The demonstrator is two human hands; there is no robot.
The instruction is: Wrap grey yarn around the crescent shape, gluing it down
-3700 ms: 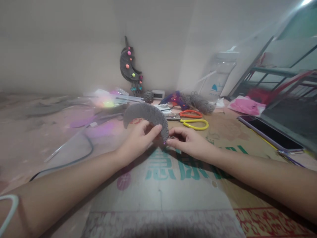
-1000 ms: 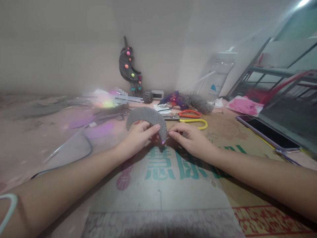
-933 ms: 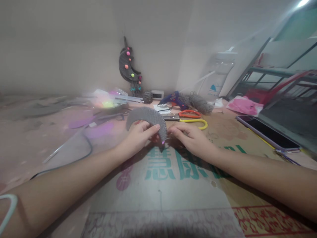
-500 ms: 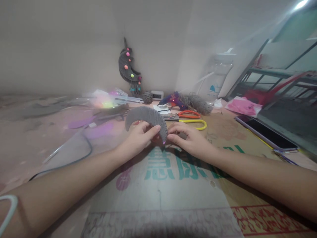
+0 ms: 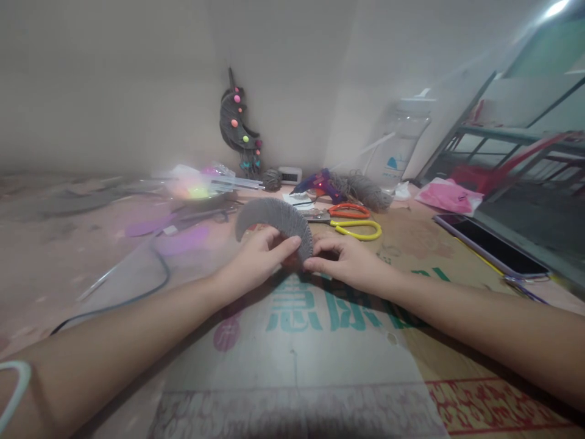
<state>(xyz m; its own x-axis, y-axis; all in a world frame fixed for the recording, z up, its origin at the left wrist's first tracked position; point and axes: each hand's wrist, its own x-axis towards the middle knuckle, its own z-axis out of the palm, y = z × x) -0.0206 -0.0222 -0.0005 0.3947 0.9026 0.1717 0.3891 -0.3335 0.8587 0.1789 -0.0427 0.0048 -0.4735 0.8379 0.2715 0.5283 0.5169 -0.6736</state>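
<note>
A grey yarn-wrapped crescent (image 5: 274,218) stands on edge over the flattened cardboard (image 5: 297,341). My left hand (image 5: 258,262) grips its lower inner side, thumb stretched toward the right tip. My right hand (image 5: 350,262) pinches at that right tip, fingers closed; what lies between the fingertips is too small to make out. Both hands meet at the tip near the teal printed characters.
Orange scissors (image 5: 350,210) and yellow-handled scissors (image 5: 359,228) lie just behind my right hand. A glue gun (image 5: 320,182), grey yarn (image 5: 365,190), a finished decorated crescent (image 5: 237,128) on the wall, a phone (image 5: 491,247) at right, a black cable (image 5: 137,292) at left.
The crescent has shifted slightly right and lower. My right fingertips have closed in on its right tip, and my left thumb now reaches further along it.
</note>
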